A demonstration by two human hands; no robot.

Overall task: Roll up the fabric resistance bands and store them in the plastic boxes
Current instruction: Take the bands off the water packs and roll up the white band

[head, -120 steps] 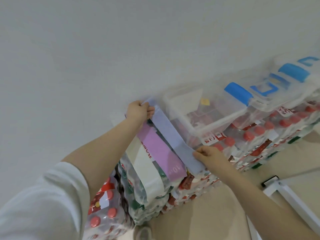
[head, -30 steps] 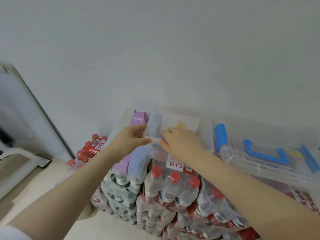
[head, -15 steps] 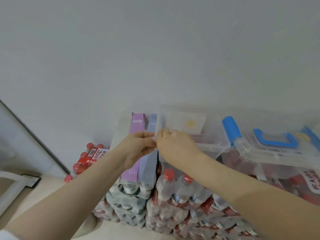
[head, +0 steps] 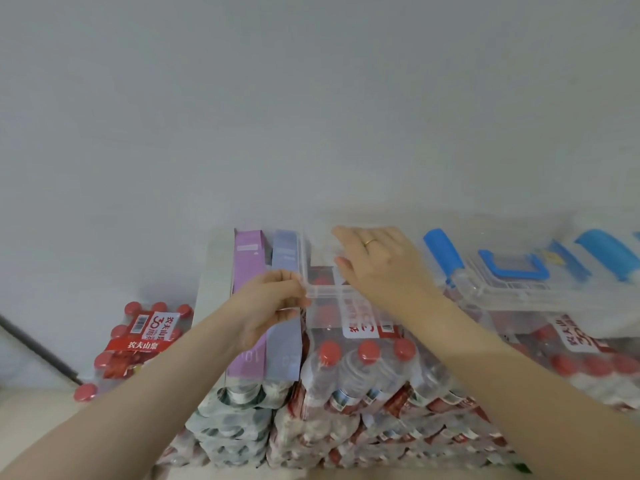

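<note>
A purple band point(head: 247, 299) and a lavender-blue band point(head: 284, 258) lie flat side by side on top of the stacked bottle packs. Just right of them stands an open clear plastic box point(head: 325, 292). My left hand point(head: 273, 301) pinches the box's near-left corner between thumb and fingers. My right hand point(head: 379, 265), with a ring on one finger, hovers over the box's opening with its fingers stretched out and nothing seen in it. The hand hides most of the box's inside.
A second clear box point(head: 519, 296) with a blue-handled lid point(head: 512, 271) and blue latches point(head: 443, 252) sits to the right. Shrink-wrapped packs of red-capped bottles point(head: 360, 372) carry everything; another pack point(head: 138, 341) lies on the floor at the left. A white wall rises close behind.
The lavender band, earlier held stretched between both hands, now lies beside the purple one. My right hand has moved from the box's left corner to over its opening; my left stays at the corner.
</note>
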